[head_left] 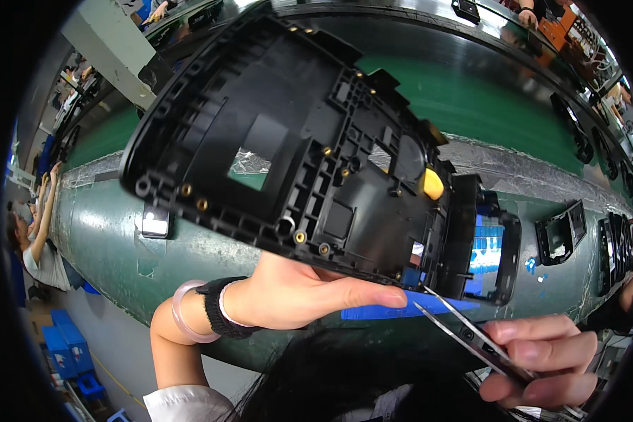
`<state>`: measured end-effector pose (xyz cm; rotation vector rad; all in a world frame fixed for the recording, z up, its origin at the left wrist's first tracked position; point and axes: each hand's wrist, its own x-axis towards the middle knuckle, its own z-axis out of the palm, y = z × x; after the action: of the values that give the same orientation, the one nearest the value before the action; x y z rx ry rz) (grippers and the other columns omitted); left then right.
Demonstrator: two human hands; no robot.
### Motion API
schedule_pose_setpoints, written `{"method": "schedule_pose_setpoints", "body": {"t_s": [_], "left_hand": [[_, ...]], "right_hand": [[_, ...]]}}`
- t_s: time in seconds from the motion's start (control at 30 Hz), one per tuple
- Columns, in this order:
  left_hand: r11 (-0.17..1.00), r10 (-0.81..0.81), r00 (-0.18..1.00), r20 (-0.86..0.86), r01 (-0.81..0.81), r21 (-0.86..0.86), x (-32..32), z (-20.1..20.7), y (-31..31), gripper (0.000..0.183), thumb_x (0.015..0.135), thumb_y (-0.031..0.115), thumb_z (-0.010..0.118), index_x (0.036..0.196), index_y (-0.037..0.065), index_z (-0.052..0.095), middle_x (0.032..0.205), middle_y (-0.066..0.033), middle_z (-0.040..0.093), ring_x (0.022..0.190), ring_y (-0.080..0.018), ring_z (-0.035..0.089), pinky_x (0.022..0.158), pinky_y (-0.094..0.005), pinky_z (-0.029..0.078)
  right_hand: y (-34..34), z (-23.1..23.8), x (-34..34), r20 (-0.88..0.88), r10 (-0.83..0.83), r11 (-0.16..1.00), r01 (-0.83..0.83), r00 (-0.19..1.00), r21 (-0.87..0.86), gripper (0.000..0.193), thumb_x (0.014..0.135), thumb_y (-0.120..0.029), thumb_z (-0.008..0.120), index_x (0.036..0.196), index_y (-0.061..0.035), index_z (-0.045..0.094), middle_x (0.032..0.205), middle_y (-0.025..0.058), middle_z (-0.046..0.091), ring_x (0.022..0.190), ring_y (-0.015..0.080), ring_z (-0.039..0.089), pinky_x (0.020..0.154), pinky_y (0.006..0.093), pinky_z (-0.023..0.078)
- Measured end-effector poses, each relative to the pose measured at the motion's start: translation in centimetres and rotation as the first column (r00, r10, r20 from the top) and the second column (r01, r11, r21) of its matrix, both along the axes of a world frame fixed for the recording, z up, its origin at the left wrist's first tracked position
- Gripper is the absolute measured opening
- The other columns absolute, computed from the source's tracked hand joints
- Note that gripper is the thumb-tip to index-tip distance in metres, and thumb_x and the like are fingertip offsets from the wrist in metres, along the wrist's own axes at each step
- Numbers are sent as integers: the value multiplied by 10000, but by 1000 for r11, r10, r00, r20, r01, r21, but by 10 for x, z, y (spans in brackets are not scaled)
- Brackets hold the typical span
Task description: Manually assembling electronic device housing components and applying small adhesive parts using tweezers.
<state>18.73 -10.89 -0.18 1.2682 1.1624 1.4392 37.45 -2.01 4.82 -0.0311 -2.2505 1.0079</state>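
My left hand (309, 292) grips a large black plastic housing (260, 91) by its near edge, thumb along the rim, and holds it tilted above the bench. Ribs, brass inserts and square cut-outs cover the housing's inner side. A rounded yellow piece (433, 184) shows at its far right edge; whether it is a fingertip cover I cannot make out. In my right hand (545, 359) is a pair of metal tweezers (464, 327), pinched between the fingers. Their tips are slightly apart, close to the housing's lower right corner.
Green bench (105, 218) below. A black frame (563, 232) stands at right, beside small blue scraps (531, 265). A small device with a bright face (155, 222) lies at left. Beyond runs a green conveyor belt (464, 98) with black parts. Another person (42, 246) works at far left; blue bins (67, 337) stand below.
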Motion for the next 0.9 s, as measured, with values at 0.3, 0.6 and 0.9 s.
{"method": "schedule_pose_setpoints", "body": {"t_s": [0.3,0.6,0.9], "left_hand": [[923,-39,998,-51,16,-384,1,-22,-17,347,669,184,500,970,17,458,954,-84,474,900,-154,432,771,-256,331],[851,-73,990,120,125,-511,-3,-8,-13,273,781,88,351,1042,25,398,1035,-97,431,952,-137,411,813,-220,308],[937,72,996,-50,-85,-338,0,10,-14,357,725,-2,410,1071,-22,326,1087,-102,374,935,-127,426,796,-225,345]], "right_hand": [[-3,-6,-4,37,-37,999,36,999,29,297,567,48,598,716,-60,364,767,93,431,669,261,519,571,266,483],[-2,-29,-28,-317,-403,897,301,858,-325,272,663,-69,544,708,-66,276,639,71,415,522,193,520,431,250,483],[16,-15,-12,-100,-435,695,264,895,-669,167,706,-25,467,738,-60,307,642,52,427,547,161,500,470,239,439]]}}
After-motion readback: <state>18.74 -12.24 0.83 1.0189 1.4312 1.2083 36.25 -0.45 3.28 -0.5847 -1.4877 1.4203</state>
